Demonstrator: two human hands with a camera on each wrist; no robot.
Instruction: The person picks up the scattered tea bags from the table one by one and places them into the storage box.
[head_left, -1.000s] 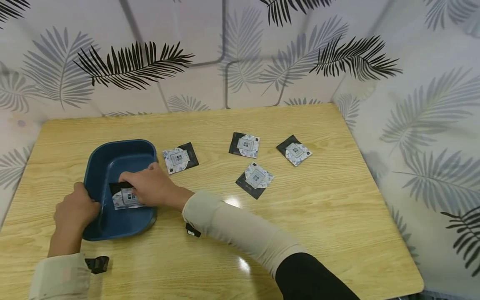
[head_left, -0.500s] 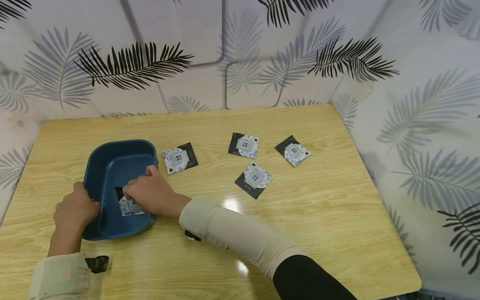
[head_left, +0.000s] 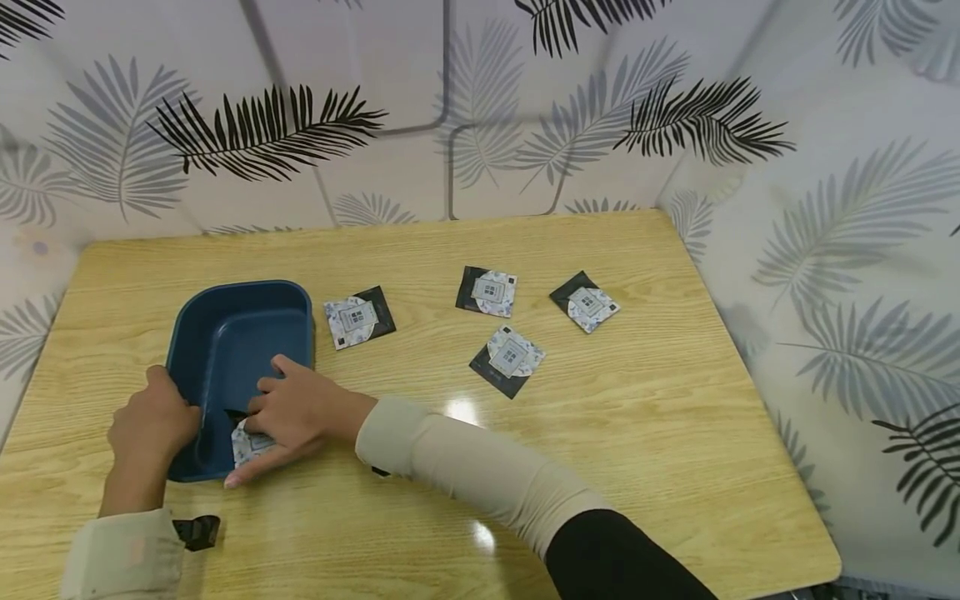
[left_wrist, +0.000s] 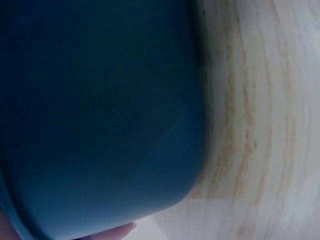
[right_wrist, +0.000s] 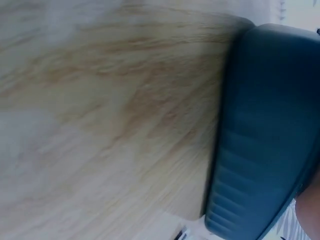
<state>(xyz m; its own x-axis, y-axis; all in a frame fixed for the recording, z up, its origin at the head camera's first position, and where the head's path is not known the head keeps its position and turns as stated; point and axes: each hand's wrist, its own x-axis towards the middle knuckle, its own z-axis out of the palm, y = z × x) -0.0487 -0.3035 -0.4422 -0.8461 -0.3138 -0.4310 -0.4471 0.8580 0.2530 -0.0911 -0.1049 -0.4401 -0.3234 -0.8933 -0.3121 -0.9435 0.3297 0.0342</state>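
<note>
A dark blue plastic tub (head_left: 176, 333) stands on the left of the table. My left hand (head_left: 153, 421) grips its left rim; a fingertip shows beneath the rim in the left wrist view, under the tub's wall (left_wrist: 100, 150). Inside the near end of the tub lies a flat black and white packet (head_left: 246, 446) with a floral print. My right hand (head_left: 296, 412) is over it with the thumb stretched out and spread away, the other fingers touching the packet and covering part of it. The right wrist view has the tub's outer side (right_wrist: 265, 135) and the tabletop.
Several matching packets lie apart on the wooden table (head_left: 637, 433): one right beside the tub (head_left: 360, 317), others farther right, such as a packet (head_left: 508, 360) near the middle and a packet (head_left: 585, 302) near the right end. A leaf-patterned wall covering (head_left: 405, 183) stands behind.
My right hand has moved toward the near end of the tub, taking the packet with it, and its thumb has spread away from the packet. My left hand stays on the rim.
</note>
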